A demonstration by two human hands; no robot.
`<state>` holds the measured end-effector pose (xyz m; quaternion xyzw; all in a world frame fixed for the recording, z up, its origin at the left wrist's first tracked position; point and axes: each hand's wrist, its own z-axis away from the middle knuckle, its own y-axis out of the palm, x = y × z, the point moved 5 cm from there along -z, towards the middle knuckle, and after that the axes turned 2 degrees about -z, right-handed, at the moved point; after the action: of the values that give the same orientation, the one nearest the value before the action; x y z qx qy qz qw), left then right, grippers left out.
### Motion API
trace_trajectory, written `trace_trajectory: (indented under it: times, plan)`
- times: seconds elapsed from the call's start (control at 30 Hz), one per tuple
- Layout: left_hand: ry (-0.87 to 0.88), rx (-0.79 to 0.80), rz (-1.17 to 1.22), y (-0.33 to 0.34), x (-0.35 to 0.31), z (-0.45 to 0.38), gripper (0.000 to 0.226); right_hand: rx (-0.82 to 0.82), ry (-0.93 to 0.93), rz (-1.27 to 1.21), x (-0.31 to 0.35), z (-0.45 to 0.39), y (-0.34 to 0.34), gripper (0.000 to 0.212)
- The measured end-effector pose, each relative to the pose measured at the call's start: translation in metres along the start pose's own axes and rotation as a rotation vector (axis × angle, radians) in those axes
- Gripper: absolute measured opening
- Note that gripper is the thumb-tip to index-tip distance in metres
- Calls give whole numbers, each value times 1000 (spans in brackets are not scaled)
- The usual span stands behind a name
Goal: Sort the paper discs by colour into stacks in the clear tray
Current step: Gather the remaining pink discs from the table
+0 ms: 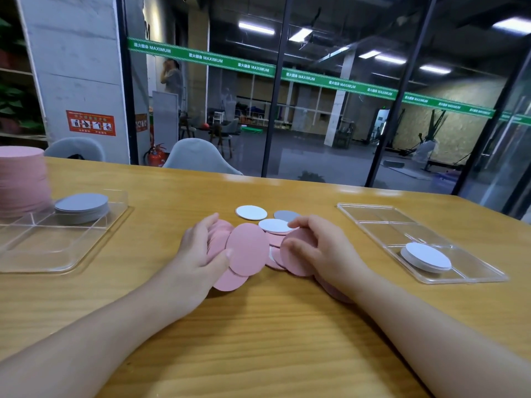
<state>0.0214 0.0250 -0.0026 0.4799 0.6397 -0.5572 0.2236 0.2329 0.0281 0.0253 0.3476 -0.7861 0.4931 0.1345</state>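
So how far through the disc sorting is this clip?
Well along. Done: a tall pink stack and a grey stack in the left tray, a white stack in the right tray. In hand: left hand and right hand gathering pink discs. Left: loose white and grey discs.

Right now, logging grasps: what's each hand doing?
Left hand: holding pink discs.
Right hand: holding a pink disc.
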Motion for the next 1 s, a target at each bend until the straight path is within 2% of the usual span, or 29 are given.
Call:
trace_trajectory:
  times: [0.13,0.23,0.3,0.53,0.67,0.8,0.9,1.0]
  plan:
    - [4,-29,-2,0,1,-1,63,-81,-8,-232,13,2,2,12]
    - [7,-35,-15,-1,1,-2,63,28,-26,-184,28,4,19,16]
    - [10,-26,-42,-1,1,-2,65,74,-15,-170,31,4,31,10]
    - [58,47,-119,4,1,0,75,149,33,-321,41,10,48,16]
    - [88,44,-180,5,2,-1,78,225,8,-427,50,16,52,35]
    - [88,55,-182,4,4,-2,80,343,25,-460,55,18,52,66]
    - [99,66,-166,4,4,-1,82,422,-16,-361,61,22,60,69]
    - [89,46,-165,4,4,-1,78,366,-3,-382,57,16,57,63]
